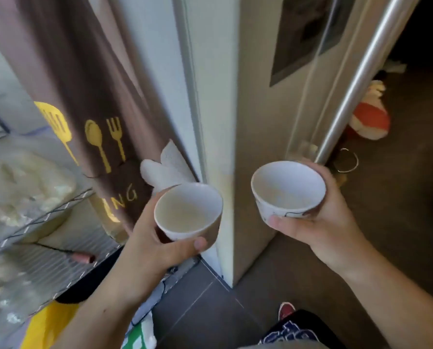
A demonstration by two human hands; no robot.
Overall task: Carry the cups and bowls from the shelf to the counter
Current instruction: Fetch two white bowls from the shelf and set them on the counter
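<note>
I hold two small white ceramic cups upright in front of me, both empty. My left hand (157, 238) grips the left cup (188, 210) from below and behind, thumb on its near side. My right hand (321, 222) wraps the right cup (287, 188), which has a thin dark line drawn on its outer wall. The two cups are apart, one on either side of a white wall corner (223, 172). A wire shelf (41, 222) stands at my left. No counter is in view.
A brown curtain (84, 96) printed with yellow utensils hangs over the shelf. Plastic-wrapped goods lie on the shelf tiers. A fridge door with a long steel handle (361, 76) is at the right. Dark floor tiles lie below, with an orange and white object (369, 119) beyond.
</note>
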